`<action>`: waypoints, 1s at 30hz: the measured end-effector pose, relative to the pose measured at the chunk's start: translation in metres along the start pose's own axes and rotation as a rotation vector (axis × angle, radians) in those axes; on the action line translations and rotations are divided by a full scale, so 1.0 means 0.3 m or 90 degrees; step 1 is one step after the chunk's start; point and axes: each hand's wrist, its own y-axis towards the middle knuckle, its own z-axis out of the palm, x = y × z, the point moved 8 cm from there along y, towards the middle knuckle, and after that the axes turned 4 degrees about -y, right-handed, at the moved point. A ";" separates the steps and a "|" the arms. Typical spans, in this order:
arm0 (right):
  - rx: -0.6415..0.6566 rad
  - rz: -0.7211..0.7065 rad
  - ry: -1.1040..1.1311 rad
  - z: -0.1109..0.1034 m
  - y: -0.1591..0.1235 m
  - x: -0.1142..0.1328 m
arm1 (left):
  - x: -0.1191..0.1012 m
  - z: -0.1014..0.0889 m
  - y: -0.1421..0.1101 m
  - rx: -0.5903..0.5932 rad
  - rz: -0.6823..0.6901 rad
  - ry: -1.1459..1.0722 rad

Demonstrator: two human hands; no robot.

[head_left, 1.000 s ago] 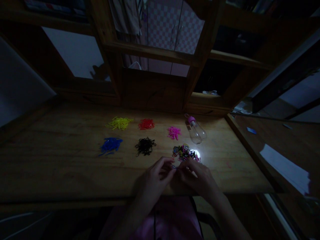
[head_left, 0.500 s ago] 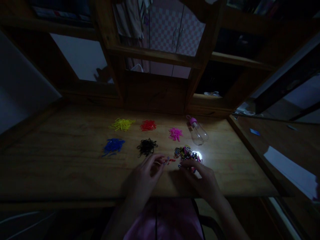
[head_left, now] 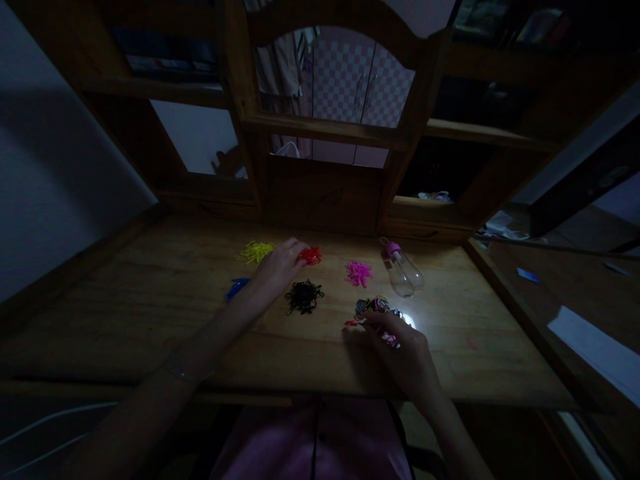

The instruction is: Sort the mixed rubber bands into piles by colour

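Desktop (head_left: 475, 300): left fingers (head_left: 301, 248) at red bands (head_left: 313, 255), right fingers (head_left: 379, 324) at mixed bands (head_left: 371, 306), grips unclear.

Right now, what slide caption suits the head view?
Left hand at the red pile, right hand at the multicolored pile.

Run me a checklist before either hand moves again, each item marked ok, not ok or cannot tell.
1. Left hand at the red pile: ok, fingertips at its left edge.
2. Left fingers gripping a band: cannot tell, too dark and small.
3. Right hand at the mixed pile: ok.
4. Blue pile fully in view: not ok, partly hidden by the left arm.
5. Black pile separate from red: ok, bare wood between.
6. Bottle apart from the pink pile: ok.
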 end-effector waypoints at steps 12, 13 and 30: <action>0.100 -0.009 -0.072 0.049 0.065 0.025 | -0.307 0.229 -0.296 0.078 -0.016 -0.172; 0.090 -0.001 -0.069 0.037 0.062 0.017 | -0.316 0.250 -0.294 0.084 -0.017 -0.160; -0.004 0.012 -0.052 -0.055 -0.009 -0.066 | -0.046 -0.022 -0.118 0.001 -0.120 -0.105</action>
